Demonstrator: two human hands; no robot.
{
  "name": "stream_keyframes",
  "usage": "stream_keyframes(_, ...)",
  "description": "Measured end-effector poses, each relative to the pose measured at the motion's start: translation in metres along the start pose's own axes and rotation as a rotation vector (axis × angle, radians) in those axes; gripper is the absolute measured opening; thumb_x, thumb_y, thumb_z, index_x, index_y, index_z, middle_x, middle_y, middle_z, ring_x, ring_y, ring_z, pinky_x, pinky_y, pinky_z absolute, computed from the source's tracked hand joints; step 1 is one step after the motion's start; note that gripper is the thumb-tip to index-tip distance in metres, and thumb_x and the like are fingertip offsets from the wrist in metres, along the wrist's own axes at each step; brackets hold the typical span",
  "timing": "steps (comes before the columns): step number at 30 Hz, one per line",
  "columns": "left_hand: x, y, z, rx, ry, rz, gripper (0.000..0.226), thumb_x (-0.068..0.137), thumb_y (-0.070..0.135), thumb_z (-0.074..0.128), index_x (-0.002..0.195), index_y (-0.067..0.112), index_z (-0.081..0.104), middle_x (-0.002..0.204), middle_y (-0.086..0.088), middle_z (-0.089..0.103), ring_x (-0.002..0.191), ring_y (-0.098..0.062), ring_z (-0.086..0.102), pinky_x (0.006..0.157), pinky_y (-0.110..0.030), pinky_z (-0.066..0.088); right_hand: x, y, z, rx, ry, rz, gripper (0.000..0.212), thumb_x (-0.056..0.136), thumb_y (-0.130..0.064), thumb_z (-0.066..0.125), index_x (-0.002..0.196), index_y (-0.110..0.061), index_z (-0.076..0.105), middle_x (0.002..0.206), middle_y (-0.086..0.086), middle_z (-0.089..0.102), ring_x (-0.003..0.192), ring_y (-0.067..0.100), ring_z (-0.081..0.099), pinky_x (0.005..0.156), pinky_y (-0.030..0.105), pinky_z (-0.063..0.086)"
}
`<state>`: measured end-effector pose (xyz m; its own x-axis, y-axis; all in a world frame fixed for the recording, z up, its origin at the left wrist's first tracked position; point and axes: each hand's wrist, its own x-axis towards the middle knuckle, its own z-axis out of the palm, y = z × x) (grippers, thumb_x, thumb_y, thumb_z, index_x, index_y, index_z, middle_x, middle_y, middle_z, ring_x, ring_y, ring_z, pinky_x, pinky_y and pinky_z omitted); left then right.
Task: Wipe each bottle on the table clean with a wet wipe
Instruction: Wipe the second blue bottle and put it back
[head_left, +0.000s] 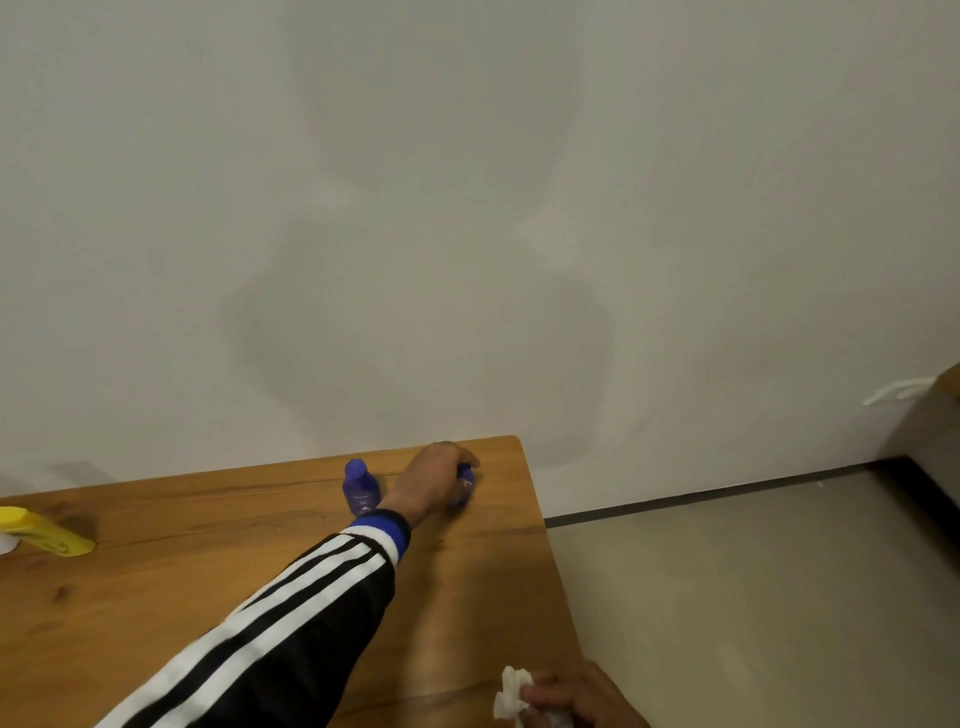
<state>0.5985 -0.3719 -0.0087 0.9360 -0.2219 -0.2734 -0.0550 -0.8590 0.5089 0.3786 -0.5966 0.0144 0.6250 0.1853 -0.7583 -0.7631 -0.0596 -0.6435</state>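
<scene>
While two blue bottles and one yellow bottle show, left hand grips one blue, right hand pinches wipe.

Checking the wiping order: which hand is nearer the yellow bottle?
Left. The left hand grips a blue bottle mid-table; the right hand, holding the wipe, is farther from the yellow bottle.

Smooth grained wood table; glossy blue plastic bottle; crumpled white wipe
</scene>
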Motion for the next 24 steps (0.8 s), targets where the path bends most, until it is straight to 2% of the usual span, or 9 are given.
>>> stream_keyframes(2, -0.01, -0.003, -0.001, -0.007, 0.023, -0.022, 0.041, 0.085, 0.009, 0.066, 0.124, 0.018, 0.067, 0.125, -0.001, 0.067, 0.114, -0.019, 0.061, 0.097, -0.029, 0.05, -0.015, -0.002, -0.007, 0.071, -0.079, -0.037, 0.079, 0.025, -0.047, 0.1, 0.087, -0.006, 0.076, 0.081, 0.005, 0.075, 0.071, 0.01, 0.071, 0.062, 0.015, 0.053)
stream_keyframes(3, -0.018, -0.003, -0.004, -0.028, 0.035, -0.02, 0.04, 0.086, 0.011, 0.067, 0.125, 0.019, 0.066, 0.125, 0.0, 0.067, 0.114, -0.017, 0.061, 0.096, -0.027, 0.049, -0.028, 0.0, -0.006, 0.094, -0.029, -0.117, 0.072, 0.015, -0.047, 0.098, 0.075, -0.012, 0.079, 0.074, 0.004, 0.075, 0.063, 0.006, 0.07, 0.059, 0.014, 0.053)
stream_keyframes(5, -0.043, 0.001, -0.014, -0.186, 0.082, -0.031, 0.043, 0.086, 0.018, 0.073, 0.128, 0.02, 0.063, 0.12, 0.001, 0.067, 0.106, -0.012, 0.062, 0.09, -0.021, 0.05, -0.043, -0.001, 0.005, -0.088, 0.256, -0.425, 0.031, 0.024, -0.04, 0.085, 0.048, -0.024, 0.074, 0.057, -0.006, 0.07, 0.05, -0.003, 0.066, 0.055, 0.008, 0.05)
stream_keyframes(7, -0.081, 0.011, -0.027, -0.501, 0.153, -0.094, 0.041, 0.082, 0.021, 0.08, 0.12, 0.02, 0.065, 0.101, 0.0, 0.071, 0.09, -0.009, 0.066, 0.079, -0.016, 0.052, -0.057, -0.016, 0.024, -0.179, 0.54, -0.712, 0.01, 0.052, -0.028, 0.084, 0.054, -0.031, 0.074, 0.063, -0.013, 0.073, 0.06, -0.003, 0.069, 0.056, 0.007, 0.05)
stream_keyframes(11, -0.164, 0.028, -0.048, -1.035, 0.238, -0.197, 0.028, 0.082, 0.019, 0.08, 0.109, 0.014, 0.072, 0.095, -0.008, 0.077, 0.088, -0.014, 0.068, 0.071, -0.021, 0.053, -0.072, -0.034, 0.023, -0.061, 0.463, -0.767, 0.039, 0.065, 0.011, 0.085, 0.068, -0.027, 0.074, 0.071, -0.002, 0.076, 0.063, 0.008, 0.071, 0.058, 0.017, 0.056)
stream_keyframes(14, -0.212, 0.037, -0.057, -1.27, 0.32, -0.223, 0.03, 0.084, 0.039, 0.073, 0.102, 0.015, 0.075, 0.098, -0.006, 0.074, 0.089, -0.016, 0.065, 0.076, -0.029, 0.049, -0.083, -0.072, 0.035, -0.153, 0.39, -0.932, 0.04, 0.067, 0.013, 0.082, 0.072, -0.026, 0.075, 0.075, -0.008, 0.075, 0.064, 0.007, 0.07, 0.056, 0.019, 0.058)
stream_keyframes(18, -0.257, 0.049, -0.069, -1.64, 0.405, -0.243, 0.049, 0.088, 0.051, 0.059, 0.103, 0.005, 0.071, 0.085, -0.009, 0.064, 0.073, -0.024, 0.06, 0.073, -0.039, 0.053, -0.108, -0.118, 0.076, -0.278, 0.145, -1.18, 0.035, 0.081, 0.012, 0.069, 0.085, -0.022, 0.076, 0.095, -0.008, 0.071, 0.09, 0.014, 0.071, 0.075, 0.026, 0.059)
stream_keyframes(22, -0.288, 0.054, -0.083, -1.917, 0.262, -0.141, 0.067, 0.091, 0.058, 0.059, 0.126, 0.001, 0.059, 0.116, -0.021, 0.056, 0.109, -0.034, 0.053, 0.105, -0.045, 0.041, -0.122, -0.146, 0.15, -0.541, 0.048, -1.395, 0.027, 0.08, 0.002, 0.065, 0.092, -0.019, 0.077, 0.1, -0.009, 0.07, 0.099, 0.01, 0.065, 0.086, 0.017, 0.048)
stream_keyframes(24, -0.305, 0.055, -0.094, -2.007, 0.218, -0.096, 0.057, 0.093, 0.056, 0.056, 0.114, 0.004, 0.064, 0.107, -0.017, 0.063, 0.105, -0.028, 0.062, 0.099, -0.041, 0.048, -0.125, -0.144, 0.185, -0.668, 0.081, -1.451, 0.027, 0.08, -0.002, 0.064, 0.092, -0.022, 0.077, 0.1, -0.013, 0.068, 0.101, 0.01, 0.059, 0.089, 0.016, 0.043)
